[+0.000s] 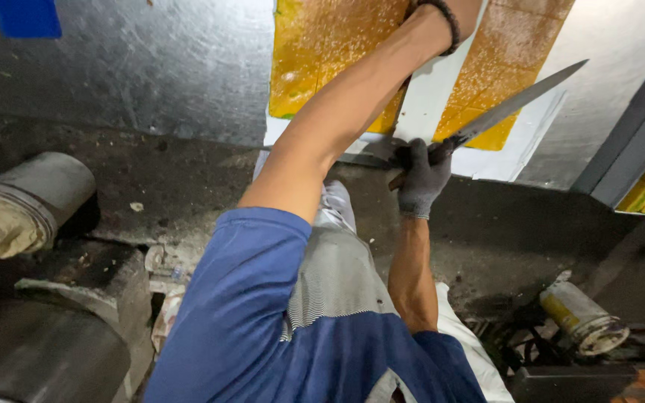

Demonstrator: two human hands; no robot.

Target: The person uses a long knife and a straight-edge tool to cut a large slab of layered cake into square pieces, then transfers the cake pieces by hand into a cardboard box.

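**Spotter:** What have the hands got?

**Operator:** From my feed, the right hand (422, 179), in a grey glove, is clenched round the handle of a long knife (520, 101). The blade runs out toward two o'clock, lifted over the near corner of the right-hand yellow slab (505, 67). The left forearm (352, 97) crosses toward twelve o'clock, with a dark bracelet (446, 19) at the wrist. The left hand is past the top edge, so I can't report its grip.

**Spotter:** And where's the slab?

**Operator:** It's flat on a white sheet (427, 97) on the metal table (151, 67), at about one o'clock from the gloved hand. A second yellow slab (322, 45) lies at eleven o'clock, with a bare strip of sheet between them.

**Spotter:** How would you handle the cut?

**Operator:** My judgement is to bring the blade down flat and square to the slab's edge, following the faint score lines rather than sawing across them. I'd lead with the heel of the blade near the handle. The crossing forearm sits close to the knife's path, so I'd want that arm well toward eleven o'clock.

**Spotter:** Anything else about?

**Operator:** There's a yellow can (580, 317) on its side at five o'clock and a grey cylinder (24, 201) at nine — both are well apart from the hands.
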